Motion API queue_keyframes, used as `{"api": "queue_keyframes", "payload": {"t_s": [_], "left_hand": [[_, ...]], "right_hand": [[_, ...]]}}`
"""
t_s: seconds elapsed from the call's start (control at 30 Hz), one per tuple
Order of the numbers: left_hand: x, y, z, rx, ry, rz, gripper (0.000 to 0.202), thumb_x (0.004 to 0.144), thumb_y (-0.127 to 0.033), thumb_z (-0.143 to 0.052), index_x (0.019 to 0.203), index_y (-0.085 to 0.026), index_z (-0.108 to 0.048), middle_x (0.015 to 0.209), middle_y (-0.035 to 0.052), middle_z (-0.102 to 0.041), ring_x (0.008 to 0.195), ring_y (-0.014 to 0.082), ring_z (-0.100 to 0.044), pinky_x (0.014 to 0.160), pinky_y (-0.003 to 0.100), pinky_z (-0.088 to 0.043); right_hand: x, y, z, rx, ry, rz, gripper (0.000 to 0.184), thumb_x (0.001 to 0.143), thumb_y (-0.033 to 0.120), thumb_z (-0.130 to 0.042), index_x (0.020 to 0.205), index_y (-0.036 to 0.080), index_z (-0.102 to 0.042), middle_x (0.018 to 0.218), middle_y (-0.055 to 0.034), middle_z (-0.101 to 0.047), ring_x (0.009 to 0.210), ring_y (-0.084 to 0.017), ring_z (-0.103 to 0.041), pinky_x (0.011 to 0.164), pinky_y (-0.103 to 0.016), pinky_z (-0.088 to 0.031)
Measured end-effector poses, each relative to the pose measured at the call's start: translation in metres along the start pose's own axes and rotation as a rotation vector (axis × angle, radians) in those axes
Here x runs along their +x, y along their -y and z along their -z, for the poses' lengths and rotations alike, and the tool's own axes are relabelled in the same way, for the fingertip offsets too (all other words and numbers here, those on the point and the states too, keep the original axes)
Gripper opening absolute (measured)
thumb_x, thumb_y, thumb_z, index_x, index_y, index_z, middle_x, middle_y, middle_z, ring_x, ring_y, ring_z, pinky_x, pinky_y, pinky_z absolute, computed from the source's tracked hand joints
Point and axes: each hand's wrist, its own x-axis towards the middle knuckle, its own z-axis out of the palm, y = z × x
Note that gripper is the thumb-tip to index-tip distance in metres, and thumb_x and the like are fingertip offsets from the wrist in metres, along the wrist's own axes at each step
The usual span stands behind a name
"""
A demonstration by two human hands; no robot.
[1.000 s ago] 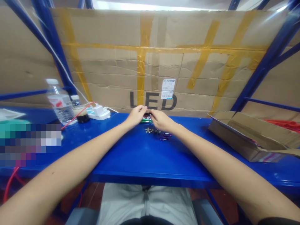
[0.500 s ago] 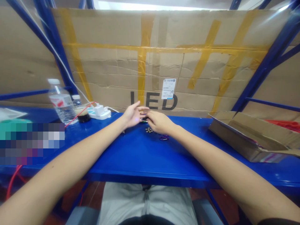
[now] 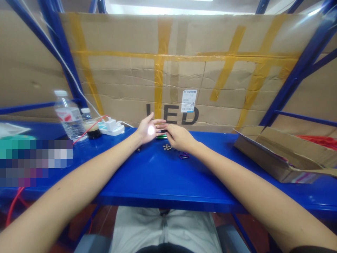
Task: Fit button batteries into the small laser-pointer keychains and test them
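Note:
My left hand [image 3: 150,130] is held up above the table with its palm turned to the right and fingers stretched out. A bright round spot of light falls on that palm. In my right hand [image 3: 180,136], bent fingers grip a small black flashlight [image 3: 163,131], mostly hidden by the fingers, pointing at the left palm. Just under the hands lies a green metallic tube-like piece [image 3: 161,136], partly covered. Several small round metal pieces [image 3: 167,147] are grouped on the blue table [image 3: 158,175]. Beside them is a purple carabiner-like ring [image 3: 184,156]. A small dark piece [image 3: 138,150] lies below my left wrist.
At left stand a water bottle [image 3: 68,117], a small bottle with dark liquid [image 3: 92,128] and a white power strip [image 3: 113,130] with cables. An open cardboard box [image 3: 273,158] sits at right. A large taped carton [image 3: 126,84] backs the table.
The light on my left palm has grown from a faint glow to a bright white spot. My hands have barely shifted, and more of the green piece shows.

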Motion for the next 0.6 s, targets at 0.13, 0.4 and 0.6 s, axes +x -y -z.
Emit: {"api": "queue_keyframes", "payload": {"t_s": [0.13,0.4,0.6], "left_hand": [[0.0000,0.0000,0.0001,-0.032,0.009,-0.003,0.061,0.087,-0.068,-0.043,0.100,-0.014,-0.067,0.108,0.0196,-0.071,0.101,0.0320,-0.066,0.086,0.047,-0.053],[-0.0009,-0.0021,-0.0012,-0.114,0.008,0.017,0.061,0.092,-0.063,-0.036,0.099,-0.011,-0.068,0.102,0.0183,-0.072,0.091,0.0273,-0.068,0.081,0.040,-0.053],[-0.0011,-0.0024,-0.0014,-0.159,0.013,0.015,0.062,0.093,-0.063,-0.037,0.099,-0.010,-0.068,0.098,0.0186,-0.072,0.089,0.0276,-0.068,0.079,0.039,-0.052]], "right_hand": [[0.0000,-0.0005,-0.0031,-0.023,-0.002,0.004,0.029,0.094,0.016,-0.039,0.114,0.011,-0.060,0.114,-0.0156,-0.066,0.103,-0.023,-0.060,0.090,-0.037,-0.045],[-0.0012,0.0017,-0.0006,0.019,-0.088,0.057,0.027,0.093,0.016,-0.041,0.111,0.014,-0.062,0.110,-0.0136,-0.067,0.100,-0.023,-0.061,0.088,-0.038,-0.048],[-0.0015,0.0006,-0.0020,-0.012,-0.128,0.080,0.024,0.092,0.016,-0.041,0.102,0.013,-0.062,0.103,-0.0136,-0.068,0.094,-0.023,-0.062,0.083,-0.037,-0.049]]}}
